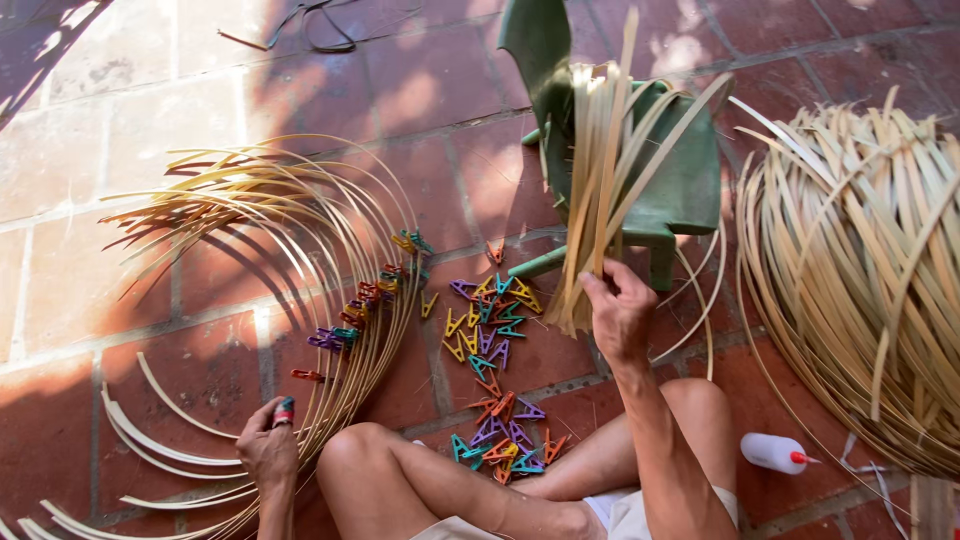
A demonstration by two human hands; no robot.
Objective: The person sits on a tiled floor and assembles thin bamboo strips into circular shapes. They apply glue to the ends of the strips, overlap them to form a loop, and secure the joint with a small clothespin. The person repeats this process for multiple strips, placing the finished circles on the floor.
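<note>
My right hand [618,308] grips the lower end of a bundle of pale bamboo strips [600,170] that leans against a green plastic stool [672,190]. My left hand [268,445] is low at the left, pinching a red clothespin [285,411] beside a curved bundle of thin bamboo strips [330,260]. Several coloured clothespins [362,300] are clipped along that curved bundle. A loose heap of coloured clothespins [495,380] lies on the brick floor between my hands, just beyond my bent knees.
A large coil of flat bamboo strips [860,270] fills the right side. A white squeeze bottle with a red tip [772,452] lies by my right leg. Short curved strips [160,440] lie at the lower left on the red brick floor [120,120].
</note>
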